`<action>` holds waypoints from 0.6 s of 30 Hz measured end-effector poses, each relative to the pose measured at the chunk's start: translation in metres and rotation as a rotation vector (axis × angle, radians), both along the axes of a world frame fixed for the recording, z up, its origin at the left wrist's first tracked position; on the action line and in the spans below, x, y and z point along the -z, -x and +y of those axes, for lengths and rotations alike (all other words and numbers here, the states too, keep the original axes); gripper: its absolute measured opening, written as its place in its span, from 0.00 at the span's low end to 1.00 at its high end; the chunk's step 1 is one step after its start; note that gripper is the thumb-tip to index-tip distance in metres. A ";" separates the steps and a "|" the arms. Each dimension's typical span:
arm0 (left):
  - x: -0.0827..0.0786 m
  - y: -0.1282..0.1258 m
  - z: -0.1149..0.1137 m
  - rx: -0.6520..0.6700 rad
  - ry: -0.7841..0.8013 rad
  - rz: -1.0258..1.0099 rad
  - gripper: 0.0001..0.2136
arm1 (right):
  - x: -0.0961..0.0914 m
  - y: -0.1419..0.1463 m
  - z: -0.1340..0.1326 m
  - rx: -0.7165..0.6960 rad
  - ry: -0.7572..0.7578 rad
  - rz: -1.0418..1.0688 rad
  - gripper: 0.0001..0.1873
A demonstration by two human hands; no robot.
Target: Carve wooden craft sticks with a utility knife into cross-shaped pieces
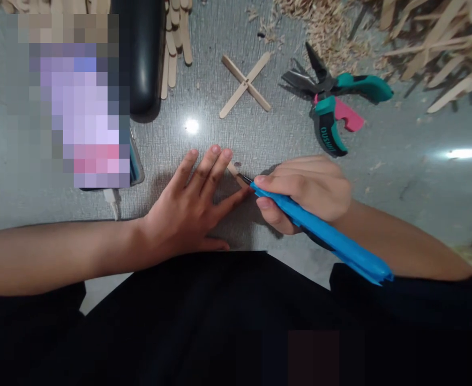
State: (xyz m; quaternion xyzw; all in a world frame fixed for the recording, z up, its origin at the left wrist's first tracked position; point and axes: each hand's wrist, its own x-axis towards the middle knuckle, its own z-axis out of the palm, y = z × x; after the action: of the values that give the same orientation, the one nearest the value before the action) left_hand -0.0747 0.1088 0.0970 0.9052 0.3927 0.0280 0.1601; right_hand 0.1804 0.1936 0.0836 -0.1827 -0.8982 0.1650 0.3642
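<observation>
My left hand (193, 201) lies palm down on the table with its fingers stretched out and spread. Beside its fingertips is a small wooden craft stick (232, 169), mostly covered by the hand. My right hand (304, 190) is closed around a blue utility knife (320, 220), held slantwise like a pen. The knife's dark blade touches or nearly touches the stick, close to a left fingertip; exact contact is hard to tell. Just above the stick is a small dark fleck (238, 164). Further up, two craft sticks joined as a cross (246, 83) lie flat.
Pliers with green and black handles (328, 88) lie spread at the upper right. Wood shavings (320, 27) and a pile of craft sticks (440, 48) are behind them. A black rounded object (141, 59), more sticks (175, 37) and a white cable (111, 198) are at left.
</observation>
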 end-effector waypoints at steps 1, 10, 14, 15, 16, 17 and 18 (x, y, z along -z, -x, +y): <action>-0.001 0.000 0.000 0.000 0.005 0.009 0.60 | -0.001 -0.002 0.000 -0.008 0.007 0.001 0.09; -0.008 -0.003 0.001 0.001 0.026 0.036 0.53 | -0.012 -0.007 0.008 -0.222 -0.257 -0.121 0.03; -0.007 -0.003 0.000 0.022 0.013 0.045 0.54 | -0.011 -0.015 0.000 -0.138 -0.047 -0.117 0.08; -0.005 -0.003 0.000 0.018 0.014 0.040 0.56 | -0.012 -0.019 -0.005 -0.057 0.052 -0.138 0.12; -0.004 -0.003 0.001 0.008 0.018 0.032 0.58 | -0.014 -0.024 -0.010 0.073 0.171 -0.198 0.16; -0.003 -0.002 0.001 -0.006 0.025 0.025 0.61 | -0.016 -0.029 -0.016 0.180 0.268 -0.234 0.21; -0.002 -0.002 0.002 -0.018 0.033 0.019 0.63 | -0.020 -0.034 -0.021 0.230 0.322 -0.233 0.23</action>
State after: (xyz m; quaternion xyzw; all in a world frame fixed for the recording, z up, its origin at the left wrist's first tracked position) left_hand -0.0725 0.1108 0.0986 0.8990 0.4028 0.0144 0.1713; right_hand 0.2142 0.1729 0.1032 -0.3576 -0.8696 0.2410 0.2405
